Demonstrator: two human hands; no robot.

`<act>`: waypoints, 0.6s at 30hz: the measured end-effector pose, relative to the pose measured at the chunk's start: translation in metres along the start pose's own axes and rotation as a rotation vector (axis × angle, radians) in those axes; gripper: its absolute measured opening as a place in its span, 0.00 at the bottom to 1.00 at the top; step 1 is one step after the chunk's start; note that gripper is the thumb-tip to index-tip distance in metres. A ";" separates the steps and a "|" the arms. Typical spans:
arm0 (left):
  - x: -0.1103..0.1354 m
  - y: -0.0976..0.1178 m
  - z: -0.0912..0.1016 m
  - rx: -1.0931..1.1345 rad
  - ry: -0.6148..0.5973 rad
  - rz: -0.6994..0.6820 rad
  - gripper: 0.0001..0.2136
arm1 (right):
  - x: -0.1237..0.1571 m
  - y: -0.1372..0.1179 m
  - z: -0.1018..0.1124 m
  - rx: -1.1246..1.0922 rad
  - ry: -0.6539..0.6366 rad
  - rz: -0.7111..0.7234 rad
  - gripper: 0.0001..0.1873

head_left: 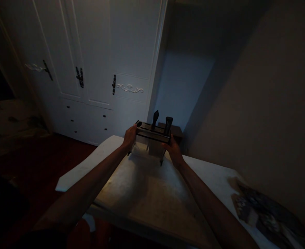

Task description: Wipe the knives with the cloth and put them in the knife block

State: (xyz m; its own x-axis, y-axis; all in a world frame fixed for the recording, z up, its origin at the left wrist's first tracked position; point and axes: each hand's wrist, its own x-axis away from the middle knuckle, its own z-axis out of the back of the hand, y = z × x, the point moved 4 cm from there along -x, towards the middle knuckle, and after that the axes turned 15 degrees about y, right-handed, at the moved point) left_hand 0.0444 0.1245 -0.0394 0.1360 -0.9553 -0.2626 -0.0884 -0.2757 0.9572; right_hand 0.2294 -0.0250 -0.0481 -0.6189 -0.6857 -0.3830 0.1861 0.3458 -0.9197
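Note:
Between my two hands is a knife holder (152, 135) with a dark slotted top, a see-through lower part and dark feet. Two black-handled knives stand in its slots: one with a slim handle (155, 118), the other with a thicker, squarer handle (168, 125). A broad blade shows dimly below the top. My left hand (130, 135) is closed on the holder's left end, and my right hand (173, 149) grips its right end. The holder is at the far part of the table; whether its feet touch the surface I cannot tell.
The table has a light top (214, 176) with a brownish board or mat (163, 204) nearer me. Dark patterned items (269, 211) lie at the right. Behind stands a white wardrobe (95, 55) with drawers; a small brown cabinet (177, 133) is beside it. The room is dim.

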 end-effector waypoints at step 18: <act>0.127 0.015 -0.163 0.150 -0.189 0.111 0.22 | -0.010 -0.035 0.190 -0.020 0.153 0.033 0.29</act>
State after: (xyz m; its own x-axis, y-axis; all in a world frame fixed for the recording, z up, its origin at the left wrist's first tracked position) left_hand 0.2214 0.0162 -0.0385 -0.0677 -0.9797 -0.1889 -0.2400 -0.1678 0.9562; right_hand 0.3746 -0.1519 -0.0284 -0.7221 -0.5685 -0.3941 0.1940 0.3803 -0.9043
